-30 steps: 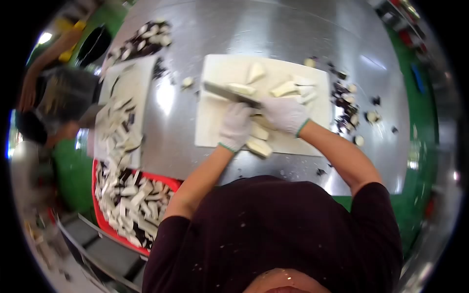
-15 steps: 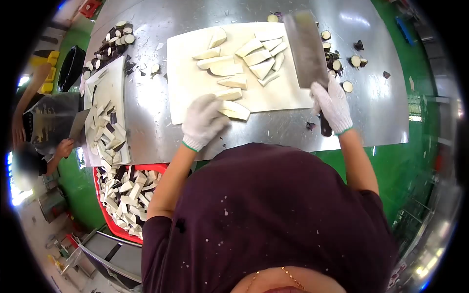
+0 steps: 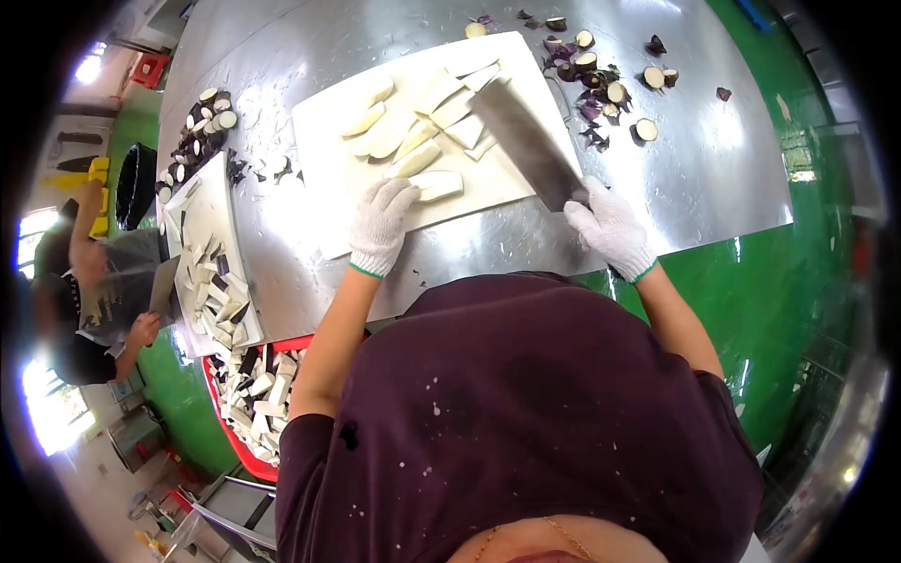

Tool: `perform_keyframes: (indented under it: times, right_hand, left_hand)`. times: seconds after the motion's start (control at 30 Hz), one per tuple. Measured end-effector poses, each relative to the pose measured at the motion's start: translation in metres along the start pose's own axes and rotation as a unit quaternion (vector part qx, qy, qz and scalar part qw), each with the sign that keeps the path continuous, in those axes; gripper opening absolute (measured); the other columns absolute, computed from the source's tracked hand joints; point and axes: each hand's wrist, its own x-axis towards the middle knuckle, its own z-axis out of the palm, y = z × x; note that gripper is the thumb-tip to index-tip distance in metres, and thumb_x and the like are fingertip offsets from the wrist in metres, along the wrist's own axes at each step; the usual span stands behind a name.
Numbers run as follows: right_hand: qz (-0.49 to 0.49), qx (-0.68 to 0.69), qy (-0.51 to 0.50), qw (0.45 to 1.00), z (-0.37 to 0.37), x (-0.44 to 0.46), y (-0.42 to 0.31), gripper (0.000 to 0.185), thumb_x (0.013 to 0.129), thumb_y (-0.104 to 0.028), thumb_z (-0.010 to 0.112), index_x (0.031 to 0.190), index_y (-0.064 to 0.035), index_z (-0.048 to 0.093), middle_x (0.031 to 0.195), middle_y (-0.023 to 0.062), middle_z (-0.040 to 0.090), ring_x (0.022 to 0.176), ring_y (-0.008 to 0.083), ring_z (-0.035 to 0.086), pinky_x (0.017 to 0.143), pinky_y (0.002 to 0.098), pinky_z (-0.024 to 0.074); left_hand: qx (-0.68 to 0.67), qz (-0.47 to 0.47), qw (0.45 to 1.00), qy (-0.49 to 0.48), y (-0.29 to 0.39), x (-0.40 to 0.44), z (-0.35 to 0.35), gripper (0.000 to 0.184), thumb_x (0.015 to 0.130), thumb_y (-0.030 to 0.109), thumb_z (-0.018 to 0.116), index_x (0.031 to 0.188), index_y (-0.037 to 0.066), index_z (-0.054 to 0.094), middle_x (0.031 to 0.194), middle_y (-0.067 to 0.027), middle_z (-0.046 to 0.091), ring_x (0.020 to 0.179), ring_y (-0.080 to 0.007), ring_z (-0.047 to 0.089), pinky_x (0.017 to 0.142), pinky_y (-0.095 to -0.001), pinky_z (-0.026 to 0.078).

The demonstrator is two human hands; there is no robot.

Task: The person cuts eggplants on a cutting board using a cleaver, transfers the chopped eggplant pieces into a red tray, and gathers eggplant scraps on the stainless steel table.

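- Left hand (image 3: 380,220), white glove: fingers curled over the near end of a pale eggplant piece (image 3: 441,185); cannot tell if pinched.
- Right hand (image 3: 610,225), gloved: closed around a cleaver (image 3: 527,141), blade slanting over the board's right side.
- White cutting board (image 3: 324,141) on metal counter (image 3: 694,206); more pale pieces (image 3: 413,145) lie on it beyond the left hand.
- Right of board: round cut ends and purple scraps (image 3: 591,80).
- Far left: second board (image 3: 213,205) with cut strips (image 3: 218,293); co-worker's hand (image 3: 144,329) gripping a broad knife (image 3: 163,285).
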Motion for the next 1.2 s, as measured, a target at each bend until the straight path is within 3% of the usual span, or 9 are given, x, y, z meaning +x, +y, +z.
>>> perform_keyframes:
  times: [0.1,0.37,0.57,0.6,0.73,0.83,0.97,1.2]
  right_hand:
    - [-0.097,-0.224,-0.039,0.969,-0.004,0.012,-0.012,0.023,0.098,-0.028,0.053,0.105,-0.0058,0.056,0.083,0.0202,0.067,0.077,0.043,0.067,0.07,0.0506,0.0538]
    - [-0.232,-0.302,-0.106,0.918,0.002,0.046,-0.052,0.019,0.098,-0.025,0.053,0.103,-0.0107,0.064,0.081,0.0179,0.069,0.074,0.0389,0.07,0.067,0.0508,0.0561]
    - [-0.23,-0.353,-0.165,0.892,-0.013,0.069,-0.06,0.018,0.097,-0.025,0.053,0.103,-0.0125,0.065,0.08,0.0169,0.069,0.072,0.0388,0.07,0.066,0.0508,0.0562]
    - [-0.21,-0.384,-0.201,0.876,-0.019,0.072,-0.068,0.017,0.096,-0.022,0.056,0.105,-0.0087,0.061,0.083,0.0168,0.067,0.075,0.0377,0.07,0.066,0.0481,0.0564]
    - [-0.242,-0.345,-0.19,0.887,-0.023,0.078,-0.055,0.018,0.095,-0.023,0.058,0.105,-0.0081,0.06,0.081,0.0176,0.066,0.073,0.0376,0.07,0.065,0.0474,0.0564]
    - [-0.22,-0.339,-0.186,0.896,-0.02,0.077,-0.052,0.019,0.095,-0.023,0.059,0.106,-0.0078,0.059,0.08,0.0183,0.066,0.072,0.0383,0.069,0.064,0.0478,0.0561]
    - [-0.162,-0.341,-0.169,0.911,-0.017,0.066,-0.059,0.02,0.096,-0.027,0.057,0.108,-0.01,0.059,0.082,0.0179,0.068,0.075,0.0395,0.069,0.066,0.0504,0.0555]
    - [-0.136,-0.289,-0.173,0.932,-0.012,0.042,-0.046,0.022,0.098,-0.029,0.056,0.105,-0.009,0.058,0.082,0.0193,0.068,0.075,0.0417,0.068,0.067,0.0528,0.0548]
  left_hand:
    - [0.021,-0.008,1.0,0.007,0.003,0.002,-0.001,0.033,0.075,0.003,0.067,0.105,0.014,0.07,0.113,-0.0066,0.066,0.107,-0.0307,0.062,0.091,-0.0409,0.053]
    - [-0.014,-0.032,0.998,0.06,0.021,-0.01,0.018,0.028,0.073,0.005,0.075,0.1,0.013,0.07,0.109,-0.0066,0.067,0.108,-0.0325,0.061,0.097,-0.0437,0.049]
    - [0.001,-0.028,0.999,0.042,0.019,-0.011,0.014,0.03,0.072,0.002,0.069,0.1,0.012,0.07,0.102,-0.0071,0.067,0.1,-0.0322,0.062,0.089,-0.0435,0.052]
    - [-0.001,-0.031,0.999,0.035,0.019,-0.012,0.011,0.031,0.072,0.001,0.068,0.101,0.012,0.07,0.102,-0.0072,0.068,0.099,-0.0322,0.062,0.088,-0.0435,0.052]
    - [-0.046,-0.037,0.998,0.021,0.022,-0.005,0.008,0.031,0.073,0.0,0.068,0.101,0.012,0.07,0.103,-0.0076,0.068,0.099,-0.0324,0.063,0.089,-0.0433,0.052]
    - [-0.081,-0.001,0.995,0.065,0.038,0.009,-0.006,0.028,0.073,0.003,0.072,0.099,0.012,0.068,0.102,-0.0066,0.066,0.1,-0.0326,0.065,0.088,-0.0437,0.054]
    - [-0.134,0.017,0.991,0.01,0.025,-0.002,0.007,0.03,0.073,0.001,0.076,0.101,0.011,0.069,0.104,-0.0087,0.067,0.103,-0.034,0.063,0.094,-0.0454,0.051]
    - [-0.116,-0.024,0.993,0.029,0.03,-0.001,0.019,0.027,0.073,0.003,0.078,0.098,0.01,0.069,0.099,-0.0084,0.066,0.1,-0.0331,0.063,0.09,-0.0447,0.051]
